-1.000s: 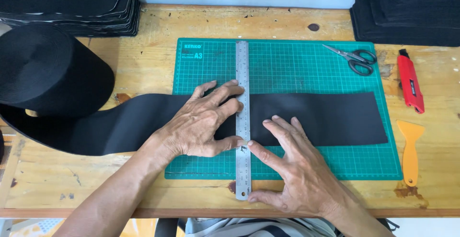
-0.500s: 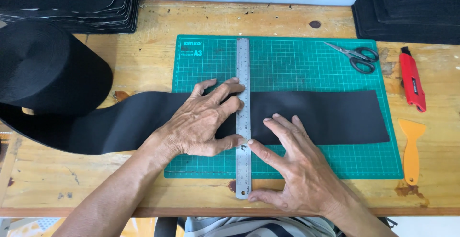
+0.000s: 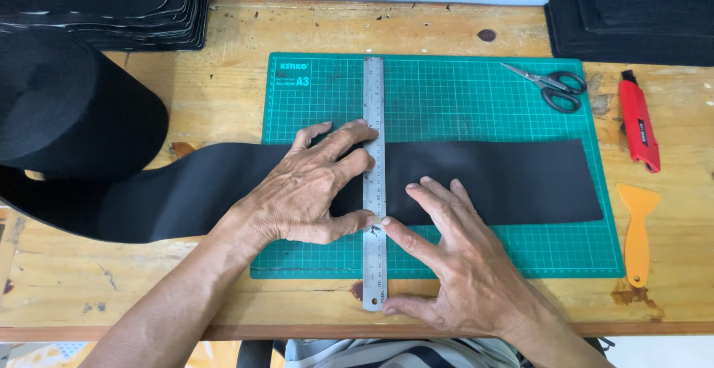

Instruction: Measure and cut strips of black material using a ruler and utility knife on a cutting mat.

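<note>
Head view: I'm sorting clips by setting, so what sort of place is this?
Probably a small craft or sewing workshop: a green cutting mat on a wooden bench, a steel ruler across black strap, stacked black pieces.

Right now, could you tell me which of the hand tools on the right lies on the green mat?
The scissors; the red knife and orange scraper lie on bare wood.

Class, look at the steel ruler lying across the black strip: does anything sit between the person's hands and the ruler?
Nothing visible does. The left hand presses on the black strip with its fingertips against the steel ruler. The right hand touches the ruler's other edge. The scissors and red utility knife lie off to the right.
</note>
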